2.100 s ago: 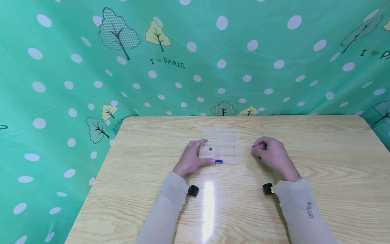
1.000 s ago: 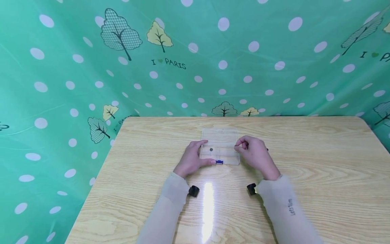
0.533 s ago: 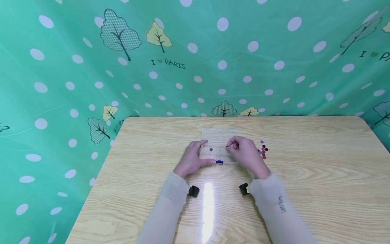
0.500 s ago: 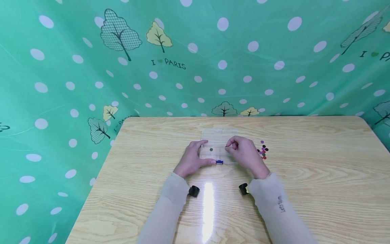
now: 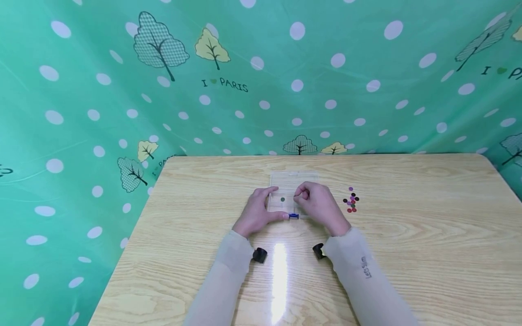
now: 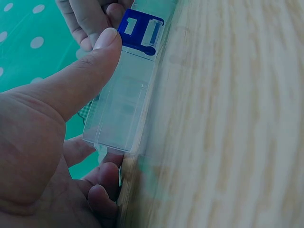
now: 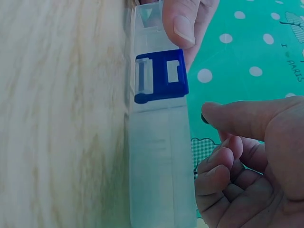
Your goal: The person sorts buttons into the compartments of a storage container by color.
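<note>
A clear plastic compartment box (image 5: 279, 210) lies on the table with its lid (image 5: 287, 179) laid back. A blue latch (image 6: 137, 31) sits on the near side. My left hand (image 5: 258, 211) grips the box's left end, thumb along the near wall beside the latch and fingers at the far side. One green disc (image 5: 282, 199) lies in a left compartment. Over the box's middle, my right hand (image 5: 320, 203) pinches a small dark disc (image 7: 204, 118) between thumb and forefinger; the thumb hides most of it. The right hand covers the box's right part in the head view.
To the right of the box, several small discs (image 5: 353, 205) in black, purple, red and green lie loosely grouped on the wooden table (image 5: 424, 226). A green dotted curtain (image 5: 261, 86) hangs behind the table's far edge.
My right hand has come left from beside the loose discs to above the box's middle, carrying the small dark disc. The discs it covered are now visible. My left hand keeps its hold.
</note>
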`<move>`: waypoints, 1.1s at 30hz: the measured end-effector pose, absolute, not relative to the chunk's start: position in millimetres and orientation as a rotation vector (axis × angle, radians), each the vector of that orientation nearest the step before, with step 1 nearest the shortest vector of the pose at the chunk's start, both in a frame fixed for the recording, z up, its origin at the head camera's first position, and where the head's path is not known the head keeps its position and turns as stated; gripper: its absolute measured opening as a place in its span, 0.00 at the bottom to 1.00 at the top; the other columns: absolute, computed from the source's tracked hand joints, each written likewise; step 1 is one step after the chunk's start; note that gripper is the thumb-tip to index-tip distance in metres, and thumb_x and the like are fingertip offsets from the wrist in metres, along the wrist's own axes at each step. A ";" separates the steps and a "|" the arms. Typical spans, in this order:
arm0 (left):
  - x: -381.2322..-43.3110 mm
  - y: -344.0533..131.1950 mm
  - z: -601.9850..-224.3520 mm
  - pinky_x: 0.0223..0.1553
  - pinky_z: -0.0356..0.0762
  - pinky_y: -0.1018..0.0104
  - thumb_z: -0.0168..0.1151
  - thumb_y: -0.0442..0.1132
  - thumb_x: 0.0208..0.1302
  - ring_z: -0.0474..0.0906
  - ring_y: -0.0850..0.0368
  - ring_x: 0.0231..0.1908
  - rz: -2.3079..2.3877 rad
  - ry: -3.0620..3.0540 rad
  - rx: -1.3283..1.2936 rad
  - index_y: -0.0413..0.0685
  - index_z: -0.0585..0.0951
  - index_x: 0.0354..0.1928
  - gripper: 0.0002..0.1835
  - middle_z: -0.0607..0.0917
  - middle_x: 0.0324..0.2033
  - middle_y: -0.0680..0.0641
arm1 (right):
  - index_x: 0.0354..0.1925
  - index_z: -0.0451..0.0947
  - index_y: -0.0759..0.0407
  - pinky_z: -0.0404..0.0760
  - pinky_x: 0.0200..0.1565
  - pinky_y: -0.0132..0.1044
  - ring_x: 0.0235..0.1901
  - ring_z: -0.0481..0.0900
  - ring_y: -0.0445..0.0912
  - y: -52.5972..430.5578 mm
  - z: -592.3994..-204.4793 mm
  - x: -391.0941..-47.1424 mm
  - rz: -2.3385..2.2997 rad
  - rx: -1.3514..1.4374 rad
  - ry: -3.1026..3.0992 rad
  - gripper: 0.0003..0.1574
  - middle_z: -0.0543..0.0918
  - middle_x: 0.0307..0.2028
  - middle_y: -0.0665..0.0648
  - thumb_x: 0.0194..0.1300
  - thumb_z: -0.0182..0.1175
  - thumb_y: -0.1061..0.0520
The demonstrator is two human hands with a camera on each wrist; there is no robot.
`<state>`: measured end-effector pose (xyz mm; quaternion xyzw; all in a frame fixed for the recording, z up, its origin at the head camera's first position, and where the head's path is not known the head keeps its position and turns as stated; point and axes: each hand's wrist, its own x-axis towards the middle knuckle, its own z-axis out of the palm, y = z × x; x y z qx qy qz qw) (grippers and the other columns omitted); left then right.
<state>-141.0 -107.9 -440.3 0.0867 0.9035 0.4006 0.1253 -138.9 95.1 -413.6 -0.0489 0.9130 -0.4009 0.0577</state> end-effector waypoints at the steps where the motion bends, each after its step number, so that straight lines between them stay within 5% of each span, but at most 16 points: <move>1: -141.1 -108.0 -440.6 0.65 0.67 0.48 0.80 0.57 0.47 0.68 0.44 0.63 1.168 2.633 0.257 0.59 0.68 0.73 0.50 0.69 0.67 0.42 | 0.38 0.81 0.57 0.72 0.35 0.40 0.28 0.71 0.46 94.3 -413.4 -139.2 -1.216 -0.150 2.767 0.02 0.77 0.28 0.52 0.68 0.64 0.58; 33: -142.8 -108.5 -442.8 0.61 0.70 0.51 0.79 0.57 0.49 0.69 0.48 0.57 1.158 2.642 0.289 0.57 0.68 0.73 0.49 0.71 0.64 0.42 | 0.37 0.81 0.56 0.71 0.28 0.38 0.23 0.71 0.45 81.0 -420.2 -148.7 -1.192 -0.181 2.710 0.03 0.76 0.26 0.53 0.68 0.65 0.58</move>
